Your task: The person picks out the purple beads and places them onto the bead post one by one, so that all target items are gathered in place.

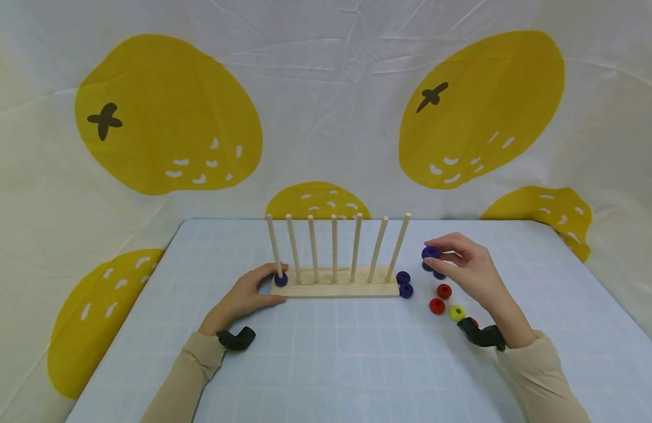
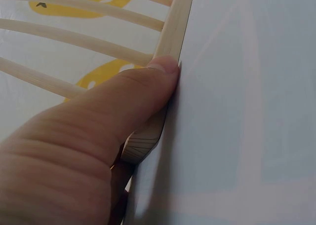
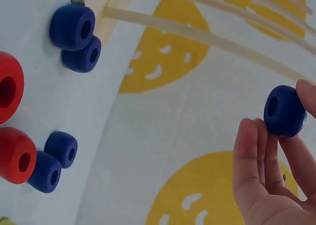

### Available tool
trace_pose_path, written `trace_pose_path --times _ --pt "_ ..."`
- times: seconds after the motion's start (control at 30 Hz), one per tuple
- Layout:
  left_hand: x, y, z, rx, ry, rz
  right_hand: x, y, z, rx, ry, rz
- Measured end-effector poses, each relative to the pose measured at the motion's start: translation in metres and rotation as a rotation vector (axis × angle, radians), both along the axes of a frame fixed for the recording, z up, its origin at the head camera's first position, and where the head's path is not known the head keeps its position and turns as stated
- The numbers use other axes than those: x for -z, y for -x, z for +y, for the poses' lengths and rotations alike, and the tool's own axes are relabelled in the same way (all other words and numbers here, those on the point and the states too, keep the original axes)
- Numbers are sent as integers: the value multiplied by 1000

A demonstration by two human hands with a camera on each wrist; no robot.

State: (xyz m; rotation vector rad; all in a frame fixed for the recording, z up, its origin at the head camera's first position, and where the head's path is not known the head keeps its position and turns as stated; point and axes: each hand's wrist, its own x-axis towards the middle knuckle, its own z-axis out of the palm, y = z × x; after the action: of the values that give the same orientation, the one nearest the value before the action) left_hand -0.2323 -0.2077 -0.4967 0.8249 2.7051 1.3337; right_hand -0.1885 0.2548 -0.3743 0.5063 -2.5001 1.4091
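A wooden base (image 1: 336, 289) with several upright pegs (image 1: 334, 247) stands mid-table. My left hand (image 1: 244, 298) grips the base's left end, thumb along the front edge; in the left wrist view the thumb (image 2: 123, 94) presses on the wood. One blue bead (image 1: 281, 280) sits at the foot of the leftmost peg, and the other pegs are bare. To the right of the base, my right hand (image 1: 467, 261) pinches another blue bead (image 3: 285, 111) between thumb and fingertips, raised above the table with its hole showing.
Two blue beads (image 1: 405, 284) lie against the base's right end. Two more blue beads (image 3: 54, 161) lie below my right hand. Nearer are red beads (image 1: 437, 306) and a yellow bead (image 1: 457, 312). A patterned cloth (image 1: 331, 117) hangs behind the table.
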Motion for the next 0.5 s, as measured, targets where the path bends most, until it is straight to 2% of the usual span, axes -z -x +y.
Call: trace_pose_path --times 0.5 --pt "-2 -1 1 6 -16 -17 -34 2 -2 -11 42 99"
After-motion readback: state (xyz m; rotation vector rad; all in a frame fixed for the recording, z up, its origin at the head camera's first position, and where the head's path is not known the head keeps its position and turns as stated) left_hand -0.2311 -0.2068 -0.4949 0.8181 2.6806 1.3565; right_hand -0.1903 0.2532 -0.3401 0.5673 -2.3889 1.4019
